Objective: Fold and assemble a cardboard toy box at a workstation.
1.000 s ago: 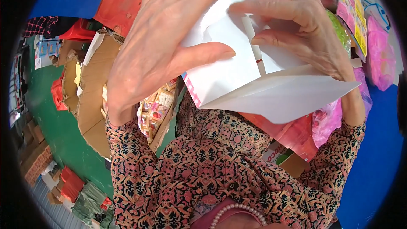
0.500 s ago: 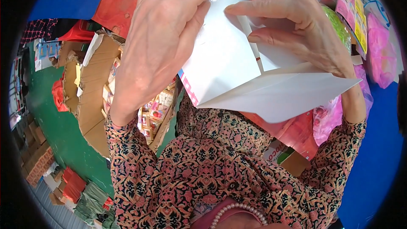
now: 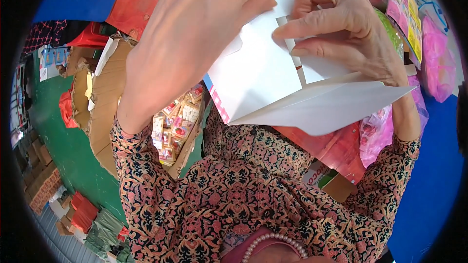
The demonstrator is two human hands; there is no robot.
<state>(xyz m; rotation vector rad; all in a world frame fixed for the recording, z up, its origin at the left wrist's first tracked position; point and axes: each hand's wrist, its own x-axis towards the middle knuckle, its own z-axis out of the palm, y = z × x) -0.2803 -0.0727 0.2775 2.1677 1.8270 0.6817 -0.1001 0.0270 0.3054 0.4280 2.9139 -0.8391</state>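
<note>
A white cardboard box [image 3: 263,63], partly unfolded and with a pink-checked, blue-edged outer side, lies tilted in front of me. Its near flap [image 3: 321,109] sticks out toward my body. My left hand [image 3: 200,24] reaches over the box's left part, thumb near the white panel; its fingertips leave the picture at the top and the hand is smeared by motion. At the narrow gap between the panels, my right hand [image 3: 336,29] has curled fingers, with index finger and thumb at the edge of the right panel.
On the left, a brown carton [image 3: 105,112] stands beside a heap of small printed packets [image 3: 178,124]. Red sheeting [image 3: 336,146] covers the table below the box. Pink plastic bags [image 3: 436,63] and a colourful printed packet [image 3: 409,19] are at the right. Green floor [image 3: 58,131] stretches away left.
My left hand has moved up and to the right, baring more of the packets. My right fingers have shifted slightly right and down along the gap. The box has barely moved.
</note>
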